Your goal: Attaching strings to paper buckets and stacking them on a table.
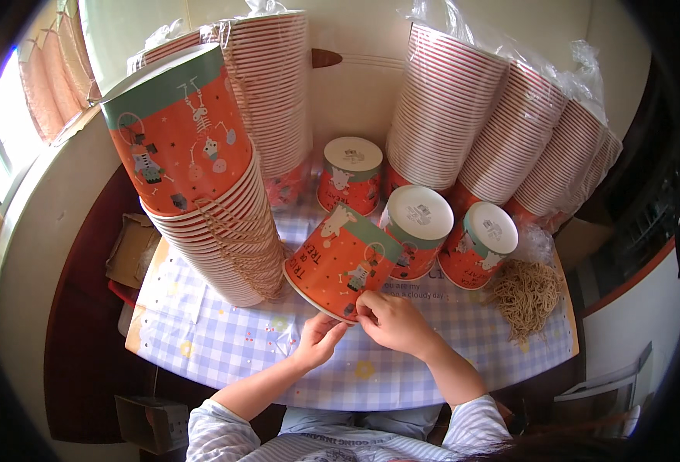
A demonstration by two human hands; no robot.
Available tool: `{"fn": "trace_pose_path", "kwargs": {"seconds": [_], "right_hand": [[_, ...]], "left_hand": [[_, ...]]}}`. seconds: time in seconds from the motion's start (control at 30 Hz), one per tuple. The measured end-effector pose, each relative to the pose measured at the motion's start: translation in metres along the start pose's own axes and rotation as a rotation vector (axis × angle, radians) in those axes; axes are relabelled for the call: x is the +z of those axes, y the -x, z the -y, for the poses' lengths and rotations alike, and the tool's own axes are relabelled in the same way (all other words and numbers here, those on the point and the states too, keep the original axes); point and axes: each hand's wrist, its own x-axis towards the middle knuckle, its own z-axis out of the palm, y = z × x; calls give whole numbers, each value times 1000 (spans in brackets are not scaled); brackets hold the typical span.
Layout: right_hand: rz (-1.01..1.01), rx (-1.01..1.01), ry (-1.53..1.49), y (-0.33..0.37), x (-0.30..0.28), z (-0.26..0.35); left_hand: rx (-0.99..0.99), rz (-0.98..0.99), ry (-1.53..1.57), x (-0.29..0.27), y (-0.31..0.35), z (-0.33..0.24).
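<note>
An orange paper bucket (341,266) with a green band and cartoon figures is tilted in front of me, its wide rim toward my body. My left hand (320,340) grips that rim from below, thumb on the near edge. Just right of it, my right hand (390,322) pinches at the bucket's side near the rim. Whether its fingertips also hold a cord cannot be made out. Close behind the held bucket, three more buckets stand upside down: one at the back (353,154), one in the middle (419,215) and one at the right (490,227).
A tall nested stack (209,231) of buckets with cord handles stands at left. Plastic-wrapped stacks rise behind, at left (270,92) and right (444,108). A twine heap (526,299) lies by the right edge of the checked tablecloth (224,346). An open carton (151,422) sits below.
</note>
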Motion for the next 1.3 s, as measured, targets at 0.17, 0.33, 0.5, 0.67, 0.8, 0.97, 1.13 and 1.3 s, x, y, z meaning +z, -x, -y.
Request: {"fn": "trace_pose_path", "kwargs": {"seconds": [0.17,0.33,0.5,0.67,0.8,0.97,1.13,1.3], "right_hand": [[12,-30,-5,0,-2,2],[28,5,-22,1,-3,4],[27,26,-38,1,-2,4],[29,35,-73,2,-2,4],[46,46,-66,3,-3,4],[58,46,-48,4,-4,4],[60,-29,-75,4,-6,3],[114,-47,-92,5,-11,11]], "left_hand": [[-27,7,-32,-1,1,-3],[-21,-6,-90,1,0,-3],[9,-17,-261,-2,0,1],[18,-52,-244,-1,-1,10],[77,-83,-225,2,-4,11],[65,-17,-413,-7,-3,11],[151,9,-511,-10,-6,12],[241,-43,-509,-10,-9,11]]}}
